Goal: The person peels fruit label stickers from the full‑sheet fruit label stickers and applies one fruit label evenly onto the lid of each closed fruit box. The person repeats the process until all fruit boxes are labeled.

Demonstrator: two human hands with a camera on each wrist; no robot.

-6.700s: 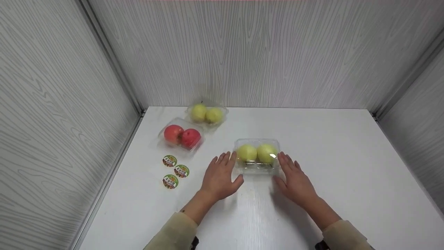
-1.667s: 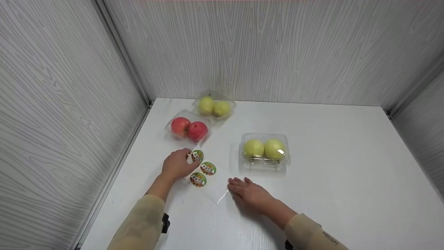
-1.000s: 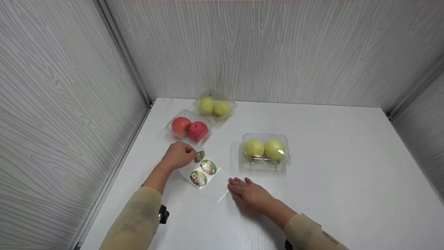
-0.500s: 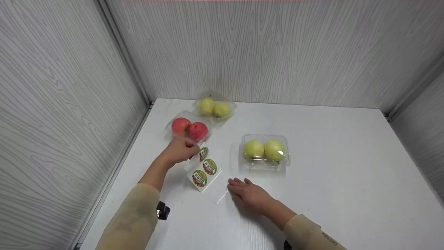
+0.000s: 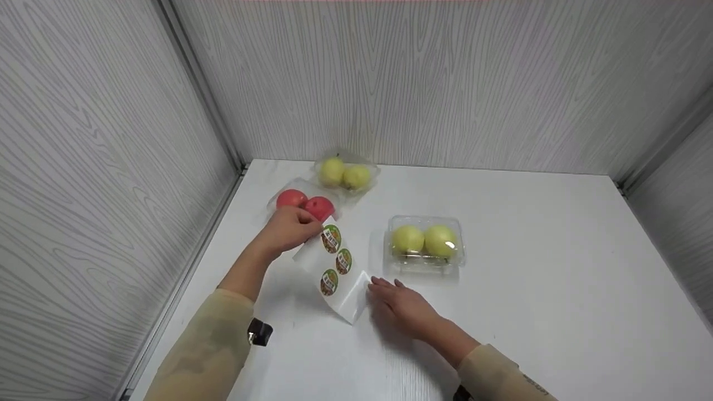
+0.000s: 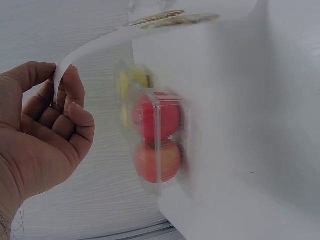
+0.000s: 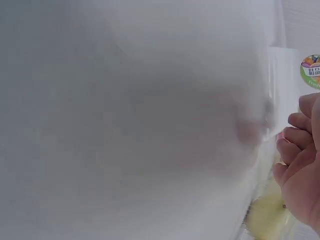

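My left hand (image 5: 287, 231) pinches the upper left edge of a white sheet of stickers (image 5: 353, 298) between thumb and finger; the left wrist view shows the sheet (image 6: 95, 45) curving away from this pinch. Three round fruit labels, one of them a label (image 5: 331, 238) near the fingertips, sit on the raised, bent sheet. At its lower right corner is my right hand (image 5: 409, 309), fingers extended with the fingertips right at the sheet's edge. In the right wrist view the fingers (image 7: 300, 135) are relaxed and partly cut off by the frame.
A clear clamshell box (image 5: 426, 266) with two yellow-green pears stands beyond the right hand. Behind the left hand is a box with two red fruits (image 5: 319, 208), and farther back another with two pears (image 5: 332, 171). Wood-grain panels (image 5: 423, 83) enclose the white table.
The left hand has taken the sticker sheet by its edge and lifted it, so it now bends up off the table. Earlier, both hands were beside the clear pear box; the right hand has since moved left.
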